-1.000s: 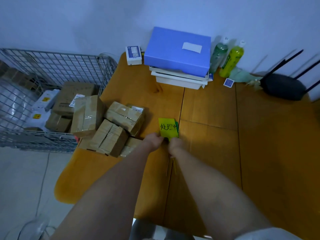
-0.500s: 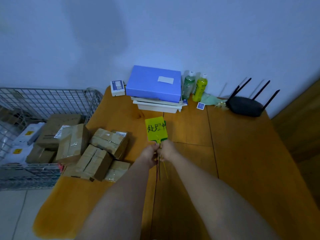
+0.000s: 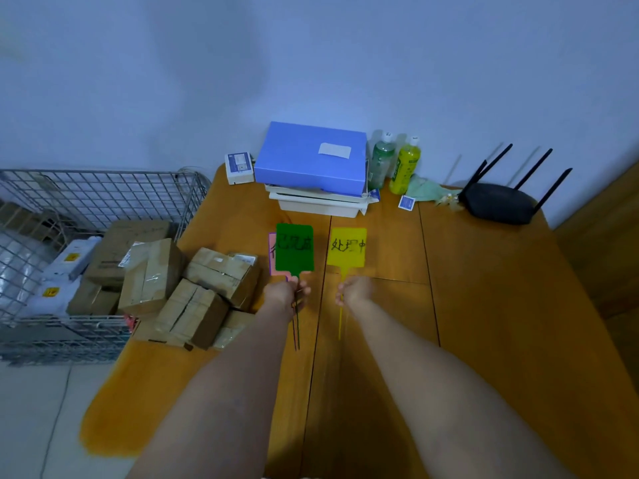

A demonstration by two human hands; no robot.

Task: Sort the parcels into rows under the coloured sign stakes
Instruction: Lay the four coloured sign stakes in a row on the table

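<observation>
My left hand (image 3: 286,296) grips the stems of a green sign stake (image 3: 294,247) and a pink sign stake (image 3: 272,252), which peeks out behind the green one. My right hand (image 3: 354,292) holds a yellow sign stake (image 3: 346,247) upright by its stem. Both hands hover over the middle of the wooden table (image 3: 484,305). A heap of brown cardboard parcels (image 3: 193,288) lies on the table's left edge, just left of my left hand.
A wire basket (image 3: 86,202) with more parcels stands left of the table. At the back are a blue box on white trays (image 3: 311,157), a small white device (image 3: 238,167), two bottles (image 3: 394,160) and a black router (image 3: 498,202).
The stakes, held together as one bunch before, are now split: green and pink in my left hand, yellow in my right. My hands have moved apart, and the view has tilted up.
</observation>
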